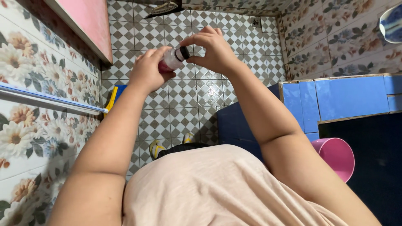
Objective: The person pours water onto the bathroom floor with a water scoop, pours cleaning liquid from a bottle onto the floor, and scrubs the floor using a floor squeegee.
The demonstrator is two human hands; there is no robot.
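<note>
Nearest the lens, a beige shirt [217, 188], both forearms rising from it. Left hand [148, 71] wrapped round a small bottle [171, 61], clear with a reddish base, held up over the checkered tile floor [180, 109]. Right hand [211, 48] pinching the black cap [184, 52] with its fingertips. Best done, likely, with the left grip firm on the body, bottle kept level, cap turned gently. Hard to tell whether cap is loosening or tightening; contents unclear. Pink bucket [337, 155] half hidden behind the right arm; yellow sandals [157, 148] partly covered.
</note>
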